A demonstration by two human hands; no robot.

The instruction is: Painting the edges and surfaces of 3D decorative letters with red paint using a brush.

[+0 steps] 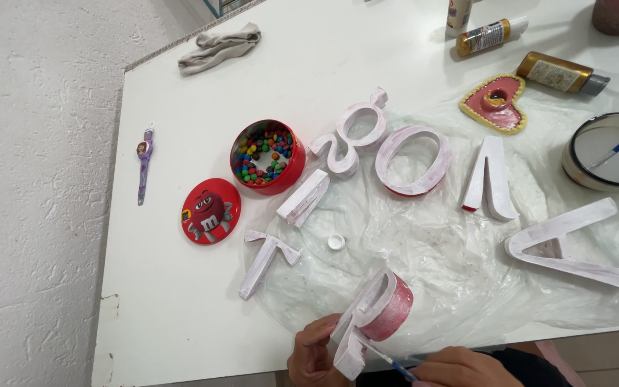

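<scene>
Two hands at bottom edge of white table. Left hand closed around lower end of a block letter, white-painted face with pink glittered curve, held tilted just above clear plastic sheet. Right hand pinching a thin paintbrush, blue ferrule, tip touching the held letter's lower part.

Several more white-painted letters lying on or at edge of the sheet: T-shape at left, straight bar above it, ampersand, oval O, V-shape, large A-shape at right. Small white cap between T-shape and held letter.

Open red tin filled with coloured candies left of the ampersand; red lid flat just beside it. Purple child's wristwatch well apart, near left edge. Grey cloth at far corner. Heart-shaped pink dish with gold rim, paint bottles and gold tube at top right. Round bowl with second brush resting inside at right edge.
</scene>
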